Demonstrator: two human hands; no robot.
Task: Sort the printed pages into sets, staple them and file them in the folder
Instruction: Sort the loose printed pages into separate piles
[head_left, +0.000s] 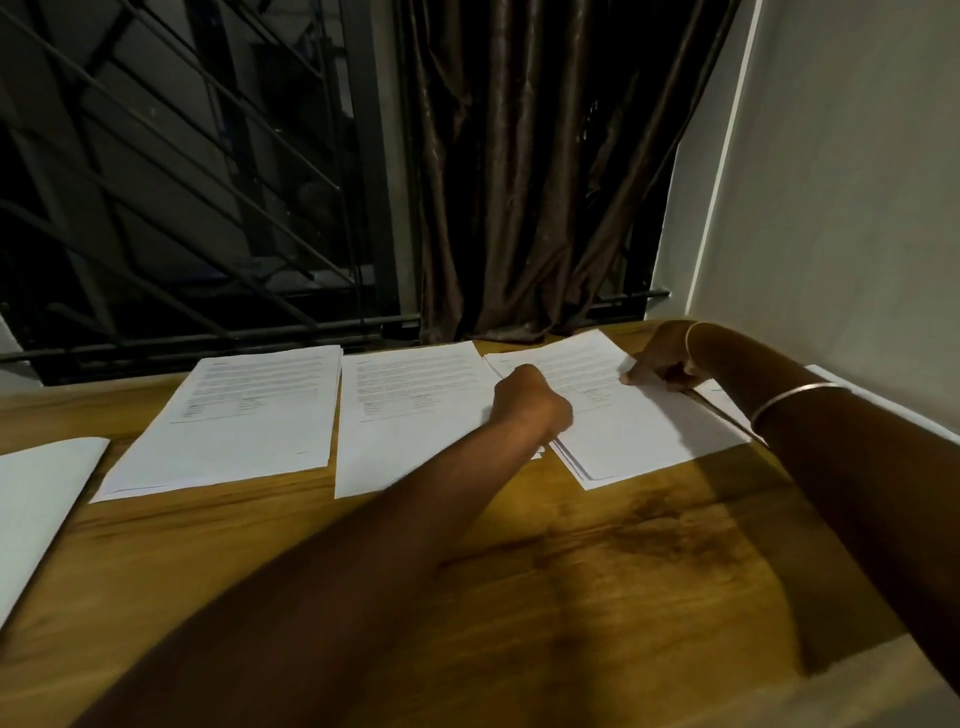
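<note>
Printed white paper pages (639, 431) lie skewed, rightmost pile on wooden bench (597, 561); R hand (662, 358) straight-fingered, pressing right edge; L hand (530, 402) curled at left edge, grip unclear. Square edges w/ both before stapling.

A wooden desk (571, 561) holds three stacks of printed pages side by side: a left stack (244, 415), a middle stack (410, 415) and a skewed right stack (634, 421). The left hand (530, 402) reaches across, curled at the right stack's left edge; whether it grips pages is unclear. The right hand (665, 356) presses fingertips (628, 378) on the same stack's right side. A dark curtain (519, 182) hangs behind.
</note>
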